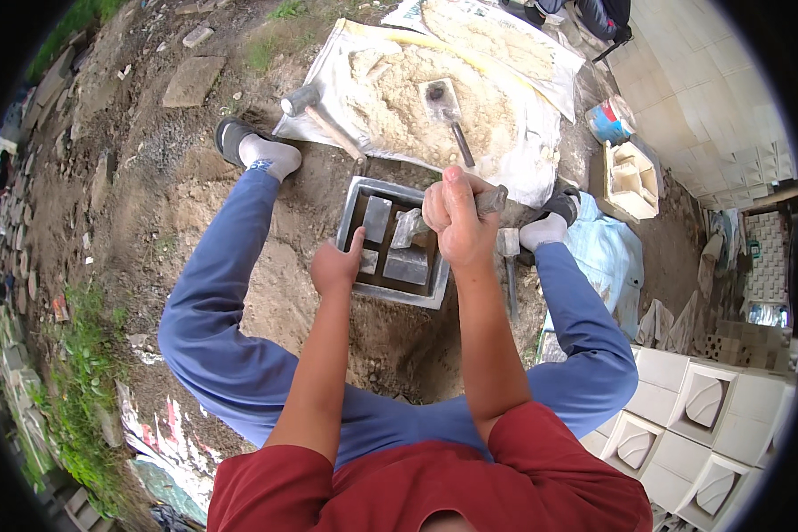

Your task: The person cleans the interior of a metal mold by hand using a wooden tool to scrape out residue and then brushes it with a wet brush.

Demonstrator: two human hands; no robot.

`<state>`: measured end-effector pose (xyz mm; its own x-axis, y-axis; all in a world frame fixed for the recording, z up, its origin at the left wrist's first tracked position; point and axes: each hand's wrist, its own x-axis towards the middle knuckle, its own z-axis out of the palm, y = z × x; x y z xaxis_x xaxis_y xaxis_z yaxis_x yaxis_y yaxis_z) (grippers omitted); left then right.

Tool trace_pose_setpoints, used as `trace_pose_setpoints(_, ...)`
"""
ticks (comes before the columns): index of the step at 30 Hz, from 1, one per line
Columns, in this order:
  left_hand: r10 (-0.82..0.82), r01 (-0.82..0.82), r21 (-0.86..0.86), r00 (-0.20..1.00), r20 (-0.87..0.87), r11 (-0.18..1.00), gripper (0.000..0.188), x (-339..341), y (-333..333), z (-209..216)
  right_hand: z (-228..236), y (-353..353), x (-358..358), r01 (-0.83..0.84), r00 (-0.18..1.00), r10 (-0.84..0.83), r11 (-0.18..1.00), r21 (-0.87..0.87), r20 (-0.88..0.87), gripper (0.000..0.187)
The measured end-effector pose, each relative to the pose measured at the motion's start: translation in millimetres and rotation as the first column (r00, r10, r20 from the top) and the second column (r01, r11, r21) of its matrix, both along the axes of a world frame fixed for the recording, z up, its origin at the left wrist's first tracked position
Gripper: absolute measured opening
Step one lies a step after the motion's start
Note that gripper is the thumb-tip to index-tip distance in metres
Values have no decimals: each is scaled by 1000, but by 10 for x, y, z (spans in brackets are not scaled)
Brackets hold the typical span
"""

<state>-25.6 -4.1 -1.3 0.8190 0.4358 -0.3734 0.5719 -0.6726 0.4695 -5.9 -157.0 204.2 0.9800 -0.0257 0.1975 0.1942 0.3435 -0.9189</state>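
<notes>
Between my feet on the soil is a grey metal block mould (439, 297), a square frame with several flat plates inside it. My left hand (334, 266) is closed on the mould's left side, thumb over the rim and fingers mostly hidden. My right hand (463, 217) is wrapped round the handle of a hammer-like tool (408, 229) above the mould's right side. Its pale, dusty head hangs over the plates; whether it touches them I cannot tell. The handle's butt sticks out to the right of my fist.
Beyond the mould, a white sheet (324, 111) bears a sandy mix (381, 97) and a trowel (439, 102). A mallet (301, 100) lies left, another tool (508, 244) right. A bucket (610, 121), cast block (631, 182) and stacked blocks (656, 381) stand right. Another person (594, 18) is far off.
</notes>
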Motion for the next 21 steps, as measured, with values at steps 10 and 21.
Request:
trace_pose_setpoints(10, 11, -8, 56, 998, -58, 998, 84, 44, -33, -38, -586, 80, 147, -44, 996, 34, 992, -118, -85, 52)
trace_pose_setpoints(21, 20, -18, 52, 999, -42, 999, 79, 25, 6, -124, -551, 260, 210, -115, 980, 73, 966, -233, -183, 53)
